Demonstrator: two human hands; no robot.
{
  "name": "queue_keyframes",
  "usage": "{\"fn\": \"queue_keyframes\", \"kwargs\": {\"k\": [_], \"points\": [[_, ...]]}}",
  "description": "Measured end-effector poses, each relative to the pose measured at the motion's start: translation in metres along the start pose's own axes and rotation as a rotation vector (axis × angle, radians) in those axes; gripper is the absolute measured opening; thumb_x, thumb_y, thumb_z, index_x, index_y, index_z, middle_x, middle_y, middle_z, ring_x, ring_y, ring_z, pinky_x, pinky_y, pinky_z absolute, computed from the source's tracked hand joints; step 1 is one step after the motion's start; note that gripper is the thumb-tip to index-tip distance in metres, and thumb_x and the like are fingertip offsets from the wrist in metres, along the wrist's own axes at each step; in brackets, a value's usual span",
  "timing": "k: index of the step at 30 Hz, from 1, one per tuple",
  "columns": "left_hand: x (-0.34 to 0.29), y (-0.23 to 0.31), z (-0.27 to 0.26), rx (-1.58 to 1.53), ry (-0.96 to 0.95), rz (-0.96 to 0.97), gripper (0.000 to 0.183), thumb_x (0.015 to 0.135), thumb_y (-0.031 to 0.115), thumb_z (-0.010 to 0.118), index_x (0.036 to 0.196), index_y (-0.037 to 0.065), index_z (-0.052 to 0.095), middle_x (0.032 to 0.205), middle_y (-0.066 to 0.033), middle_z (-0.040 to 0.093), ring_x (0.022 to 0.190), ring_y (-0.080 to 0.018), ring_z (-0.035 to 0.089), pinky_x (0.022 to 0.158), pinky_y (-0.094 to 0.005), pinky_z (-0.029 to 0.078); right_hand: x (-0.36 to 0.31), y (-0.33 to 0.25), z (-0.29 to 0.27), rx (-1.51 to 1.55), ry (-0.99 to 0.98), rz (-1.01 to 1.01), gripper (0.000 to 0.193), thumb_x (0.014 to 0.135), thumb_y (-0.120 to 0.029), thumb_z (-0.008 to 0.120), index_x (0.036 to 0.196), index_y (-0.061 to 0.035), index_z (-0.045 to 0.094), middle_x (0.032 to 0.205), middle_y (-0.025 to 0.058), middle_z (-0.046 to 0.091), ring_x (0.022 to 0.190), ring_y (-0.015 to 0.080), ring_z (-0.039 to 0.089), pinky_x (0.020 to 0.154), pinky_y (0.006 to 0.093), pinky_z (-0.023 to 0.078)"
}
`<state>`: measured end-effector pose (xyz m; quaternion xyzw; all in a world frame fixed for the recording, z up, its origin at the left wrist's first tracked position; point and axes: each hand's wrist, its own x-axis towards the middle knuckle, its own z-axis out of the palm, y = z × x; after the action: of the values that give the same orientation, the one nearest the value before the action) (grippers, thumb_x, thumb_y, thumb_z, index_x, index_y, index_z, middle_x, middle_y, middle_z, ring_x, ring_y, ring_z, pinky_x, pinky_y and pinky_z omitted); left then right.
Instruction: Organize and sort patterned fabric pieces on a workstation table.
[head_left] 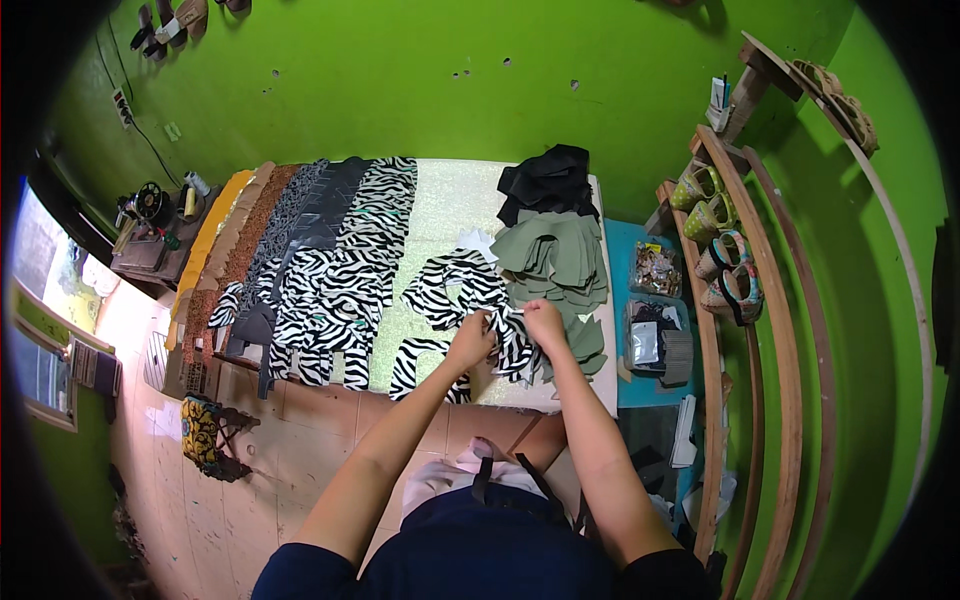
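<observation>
My left hand and my right hand are close together over the front of the table, both with fingers closed. Between them they grip a zebra-print cut piece, which hangs toward the table's near edge. Just beyond my left hand lies a curved zebra-print piece, and another zebra-print piece rests to its left. Beside my right hand is a heap of olive-green cut pieces. A black pile sits behind that heap.
Overlapping zebra-print pieces and rows of grey, brown and yellow material cover the table's left half. A sewing machine stands far left, near a patterned stool. At right are plastic containers and a wooden rack holding sandals.
</observation>
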<state>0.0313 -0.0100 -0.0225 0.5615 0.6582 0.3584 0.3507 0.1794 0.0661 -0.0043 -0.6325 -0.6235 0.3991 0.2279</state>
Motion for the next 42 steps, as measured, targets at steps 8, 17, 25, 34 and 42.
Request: {"fn": "queue_keyframes", "kwargs": {"k": [8, 17, 25, 34, 42], "points": [[-0.005, 0.011, -0.043, -0.14, -0.193, -0.117, 0.019, 0.083, 0.02, 0.058, 0.082, 0.001, 0.058, 0.067, -0.0028, 0.057, 0.06, -0.0092, 0.054, 0.054, -0.0241, 0.045, -0.012, -0.021, 0.005, 0.121, -0.331, -0.424, 0.021, 0.081, -0.013, 0.057, 0.098, -0.002, 0.058, 0.081, 0.0041, 0.06, 0.076, 0.0117, 0.055, 0.069, 0.025, 0.044], [-0.038, -0.049, -0.109, -0.129, -0.079, -0.162, 0.018, 0.083, 0.016, 0.057, 0.088, -0.001, 0.059, 0.07, -0.003, 0.059, 0.06, -0.009, 0.054, 0.056, -0.0232, 0.044, -0.039, -0.032, 0.066, 0.196, -0.54, -0.044, 0.01, 0.081, -0.006, 0.056, 0.086, 0.0026, 0.055, 0.064, 0.0048, 0.056, 0.054, 0.0108, 0.056, 0.044, 0.0223, 0.042], [-0.053, -0.072, -0.122, 0.237, -0.01, -0.114, 0.022, 0.074, 0.019, 0.063, 0.083, -0.001, 0.059, 0.07, -0.0118, 0.061, 0.063, -0.0212, 0.059, 0.06, -0.031, 0.045, -0.051, -0.024, 0.114, -0.104, -0.21, -0.234, 0.01, 0.071, -0.004, 0.062, 0.08, 0.0005, 0.059, 0.063, 0.0099, 0.061, 0.053, 0.0159, 0.06, 0.05, 0.0272, 0.046], [-0.049, -0.073, -0.115, 0.375, -0.113, -0.211, 0.018, 0.072, 0.015, 0.061, 0.083, 0.001, 0.059, 0.08, -0.019, 0.062, 0.08, -0.0327, 0.06, 0.073, -0.0384, 0.047, -0.063, -0.035, 0.114, -0.28, -0.189, -0.138, 0.018, 0.07, -0.013, 0.065, 0.085, -0.0039, 0.062, 0.083, 0.0156, 0.063, 0.081, 0.0305, 0.06, 0.071, 0.0362, 0.047], [-0.05, -0.057, -0.114, 0.64, -0.067, -0.146, 0.032, 0.071, 0.017, 0.067, 0.097, 0.006, 0.053, 0.1, -0.014, 0.049, 0.094, -0.0312, 0.051, 0.075, -0.0375, 0.047, -0.068, -0.041, 0.117, -0.589, -0.185, -0.208, 0.028, 0.077, -0.011, 0.056, 0.104, -0.0055, 0.05, 0.101, 0.0149, 0.055, 0.091, 0.0319, 0.057, 0.074, 0.0414, 0.047]]}}
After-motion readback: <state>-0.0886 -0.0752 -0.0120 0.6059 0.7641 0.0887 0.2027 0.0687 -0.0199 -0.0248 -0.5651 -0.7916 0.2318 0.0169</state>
